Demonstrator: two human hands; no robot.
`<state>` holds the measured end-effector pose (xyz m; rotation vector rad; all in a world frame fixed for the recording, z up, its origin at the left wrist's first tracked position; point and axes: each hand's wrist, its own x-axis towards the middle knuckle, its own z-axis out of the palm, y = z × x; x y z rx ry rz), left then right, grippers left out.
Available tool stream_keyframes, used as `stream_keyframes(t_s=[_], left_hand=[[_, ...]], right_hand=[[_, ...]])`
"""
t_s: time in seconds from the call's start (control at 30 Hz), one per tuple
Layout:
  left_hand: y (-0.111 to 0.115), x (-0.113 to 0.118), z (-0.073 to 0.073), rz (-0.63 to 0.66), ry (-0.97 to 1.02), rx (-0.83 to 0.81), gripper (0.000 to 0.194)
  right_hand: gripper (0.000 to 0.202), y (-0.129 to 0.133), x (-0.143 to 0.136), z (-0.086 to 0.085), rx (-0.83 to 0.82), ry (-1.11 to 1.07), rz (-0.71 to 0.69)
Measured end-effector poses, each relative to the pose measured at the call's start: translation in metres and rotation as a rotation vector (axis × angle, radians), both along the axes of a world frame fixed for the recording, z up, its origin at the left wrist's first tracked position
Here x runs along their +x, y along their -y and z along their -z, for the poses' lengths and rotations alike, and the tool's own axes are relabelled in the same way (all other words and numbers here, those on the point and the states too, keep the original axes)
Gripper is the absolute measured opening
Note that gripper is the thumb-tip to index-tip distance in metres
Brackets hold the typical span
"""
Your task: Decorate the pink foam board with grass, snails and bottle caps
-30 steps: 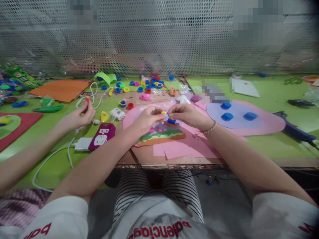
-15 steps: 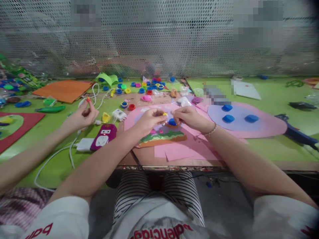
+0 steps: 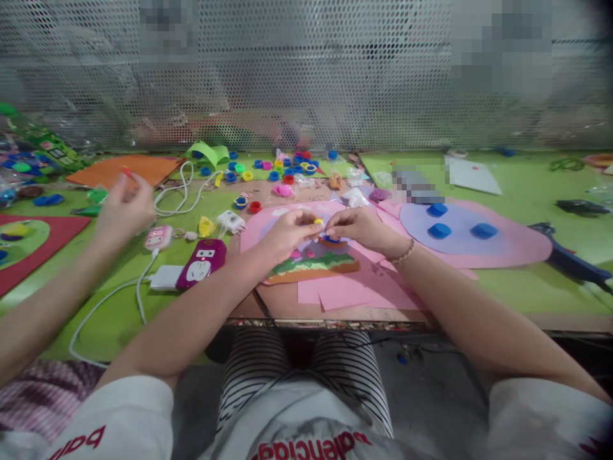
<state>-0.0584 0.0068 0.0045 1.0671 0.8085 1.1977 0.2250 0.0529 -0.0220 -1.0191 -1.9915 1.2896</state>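
My left hand (image 3: 292, 233) pinches a small yellow and white piece (image 3: 318, 222), too small to name, above a pink paper craft sheet (image 3: 253, 239). Close beside it, my right hand (image 3: 361, 229) has thumb and fingertips pressed together; whatever lies between them is hidden. Below the fingers, a blue bottle cap (image 3: 332, 239) is partly covered by my right hand. The sheet carries a green and orange paper strip (image 3: 318, 271) along its lower edge and small pink bits (image 3: 311, 254). A second pink sheet with a lilac oval (image 3: 460, 220) bears three blue caps.
Several coloured bottle caps (image 3: 274, 175) lie scattered at the back. A purple socket block (image 3: 202, 263) with white cables stands left, and a dark blue glue gun (image 3: 575, 259) lies right. A co-worker's hand (image 3: 128, 207) holds a small red piece over the left side.
My right hand has moved slightly left and down, its fingertips now over the blue cap. My left hand stays almost still. The co-worker's hand has shifted left, uncovering a pink and white device.
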Motion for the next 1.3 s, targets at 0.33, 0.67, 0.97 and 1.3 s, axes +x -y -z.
stream_keyframes(t_s=[0.33, 0.67, 0.97, 1.3], left_hand=[[-0.018, 0.099, 0.035, 0.045, -0.014, -0.123, 0.015], [-0.015, 0.101, 0.033, 0.076, 0.028, -0.137, 0.018], [-0.013, 0.101, 0.03, 0.088, 0.039, -0.172, 0.021], [-0.014, 0.101, 0.032, 0.108, 0.047, -0.177, 0.022]], right_hand=[[0.053, 0.011, -0.007, -0.007, 0.149, 0.147, 0.129], [0.042, 0.015, -0.015, 0.005, 0.423, 0.095, 0.108], [0.037, 0.017, -0.017, 0.005, 0.554, 0.178, 0.162], [0.037, 0.019, -0.017, 0.004, 0.571, 0.236, 0.213]])
